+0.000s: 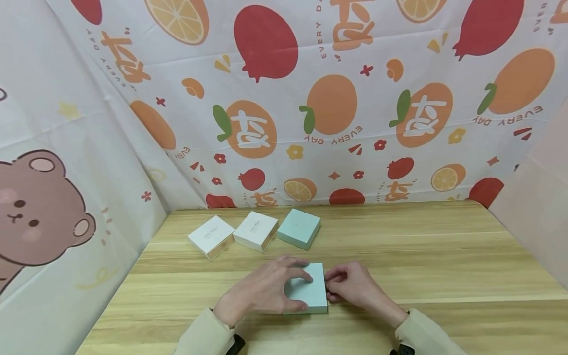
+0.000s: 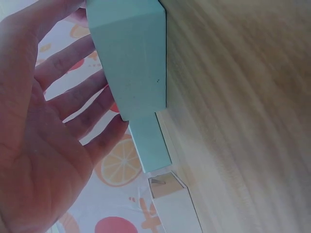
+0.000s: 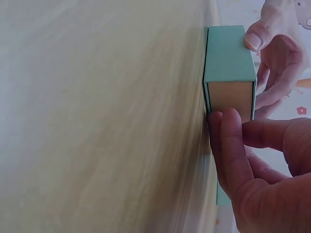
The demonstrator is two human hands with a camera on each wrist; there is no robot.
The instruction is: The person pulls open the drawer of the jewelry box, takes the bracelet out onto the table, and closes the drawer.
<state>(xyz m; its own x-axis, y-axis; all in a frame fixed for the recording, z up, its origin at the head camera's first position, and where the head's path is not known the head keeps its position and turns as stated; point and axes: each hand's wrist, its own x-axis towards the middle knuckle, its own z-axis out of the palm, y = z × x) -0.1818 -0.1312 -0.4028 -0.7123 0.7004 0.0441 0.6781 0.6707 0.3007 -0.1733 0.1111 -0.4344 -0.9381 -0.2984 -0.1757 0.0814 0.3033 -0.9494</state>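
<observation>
In front of me on the table lies a mint-green box [image 1: 316, 288], flat and square. My left hand [image 1: 277, 286] arches over it from the left, its thumb at the near edge and its fingers spread toward the far edge. From the right side comes my right hand [image 1: 352, 285]. In the right wrist view, two fairly straight fingers [image 3: 233, 141] touch the box's tan end [image 3: 231, 97], framed by green panels above and below. The left thumb [image 3: 254, 41] sits at the box's upper near edge there.
A second mint-green box [image 1: 299, 228] lies behind the hands. To its left are a white box [image 1: 256, 230] and another white box [image 1: 211, 235], both with tan sides. All stand on a wood-grain table [image 1: 421, 246], with a fruit-print cloth [image 1: 284, 123] hanging behind it.
</observation>
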